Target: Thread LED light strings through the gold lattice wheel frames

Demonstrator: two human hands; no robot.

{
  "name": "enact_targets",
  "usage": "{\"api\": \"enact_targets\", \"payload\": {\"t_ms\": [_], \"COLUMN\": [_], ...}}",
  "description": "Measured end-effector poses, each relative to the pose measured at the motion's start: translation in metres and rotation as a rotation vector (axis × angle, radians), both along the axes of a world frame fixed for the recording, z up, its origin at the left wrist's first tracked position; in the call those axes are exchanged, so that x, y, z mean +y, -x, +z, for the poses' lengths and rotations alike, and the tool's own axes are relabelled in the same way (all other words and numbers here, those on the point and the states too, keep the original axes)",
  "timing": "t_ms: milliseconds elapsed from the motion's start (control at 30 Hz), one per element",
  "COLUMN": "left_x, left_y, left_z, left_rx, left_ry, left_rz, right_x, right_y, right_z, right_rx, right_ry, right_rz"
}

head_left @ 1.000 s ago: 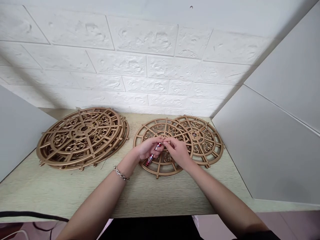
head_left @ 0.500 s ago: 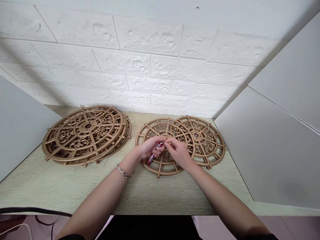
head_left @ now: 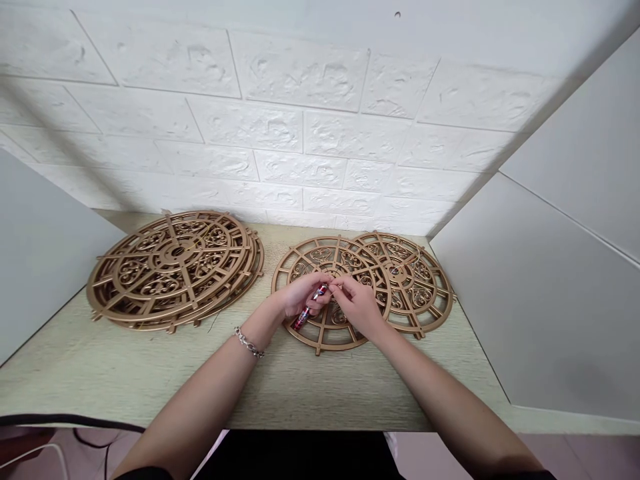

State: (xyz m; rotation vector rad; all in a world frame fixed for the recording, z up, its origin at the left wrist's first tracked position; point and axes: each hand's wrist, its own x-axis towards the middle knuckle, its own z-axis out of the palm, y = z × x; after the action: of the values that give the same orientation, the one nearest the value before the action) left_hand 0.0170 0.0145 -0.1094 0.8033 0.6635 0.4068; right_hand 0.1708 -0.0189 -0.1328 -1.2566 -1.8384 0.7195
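Observation:
My left hand [head_left: 299, 295] is closed around a slim red-and-silver printed cylinder [head_left: 303, 317], which slants across the palm and pokes out below the fingers. My right hand [head_left: 356, 303] touches the left fingertips near the cylinder's upper end. Its thumb and finger are pinched together, and whatever lies between them is too small to make out. Both hands are just over a round gold openwork disc [head_left: 325, 348] with spokes and scrollwork. The hands cover the disc's centre.
A second gold disc [head_left: 435, 319] lies partly under the first, with a thin wire looping over it. Several similar discs form a stack [head_left: 175, 267] on the left of the table [head_left: 320, 393]. White panels flank both sides, and a brick-patterned wall [head_left: 280, 127] stands behind.
Both hands hold nearly the same pose, still meeting at the cylinder's upper end. The whole view has shifted very slightly. The discs have not visibly moved on the table.

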Motion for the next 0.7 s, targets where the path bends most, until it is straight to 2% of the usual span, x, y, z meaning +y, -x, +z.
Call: {"api": "enact_targets", "payload": {"t_ms": [233, 500, 700], "left_x": [0.0010, -0.0014, -0.0006], "left_y": [-0.0004, -0.0037, -0.0033], "left_z": [-0.0030, 0.0019, 0.0000], "left_rx": [0.010, 0.024, 0.009], "left_ry": [-0.009, 0.009, 0.007], "left_rz": [0.010, 0.025, 0.010], "right_x": [-0.0005, -0.0007, -0.0003], "right_y": [0.0003, 0.0015, 0.0017], "right_z": [0.0011, 0.0011, 0.0005], "right_rx": [-0.010, 0.016, 0.016], "right_ry": [0.014, 0.027, 0.029], "right_rz": [-0.003, -0.019, -0.014]}}
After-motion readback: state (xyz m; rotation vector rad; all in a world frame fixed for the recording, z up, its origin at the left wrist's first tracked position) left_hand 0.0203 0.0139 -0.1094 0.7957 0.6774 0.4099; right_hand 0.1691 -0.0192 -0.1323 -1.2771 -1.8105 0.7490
